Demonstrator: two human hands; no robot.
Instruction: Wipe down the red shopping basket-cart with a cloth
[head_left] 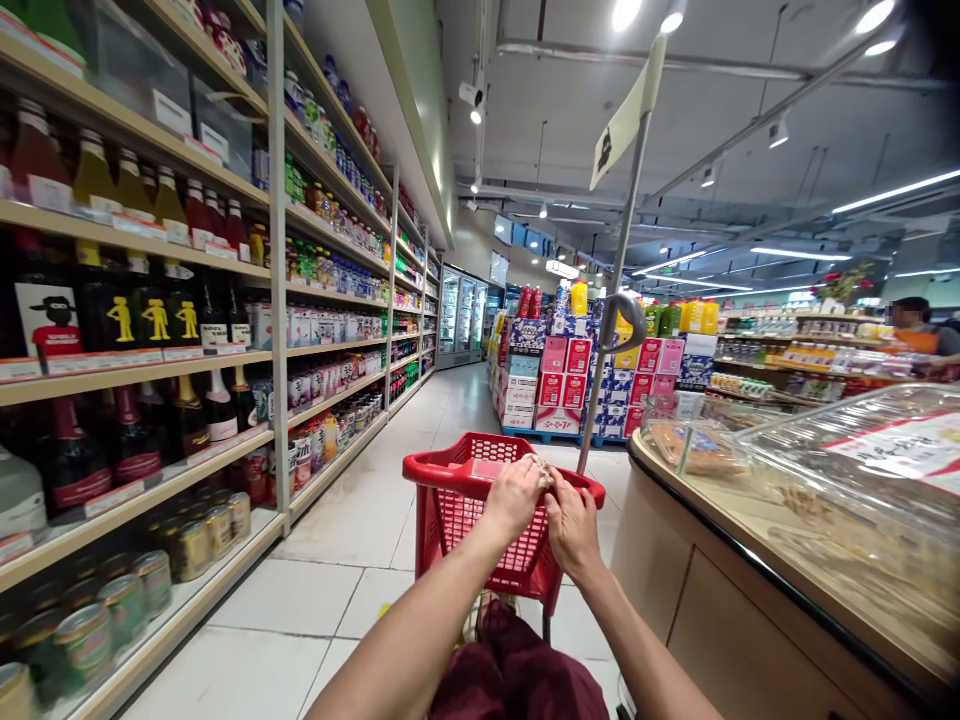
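A red plastic shopping cart [442, 470] stands right in front of me, with a tall metal pole rising from its right side. Over its near rim, my left hand [514, 497] is closed, its fingers pinching a small pale crumpled thing [541, 467] whose kind I cannot make out. Beside it, my right hand [571, 525] has its fingers bent in against the same thing. Both wrists hang above the cart's near end. Part of the basket is hidden behind my hands.
Shelves of bottles and cans [172, 350] line the left side. A counter [675, 520] with clear-covered food curves along the right. Stacked drink cartons [555, 385] stand ahead beside a tiled aisle [450, 400]. A person [911, 335] is at the far right.
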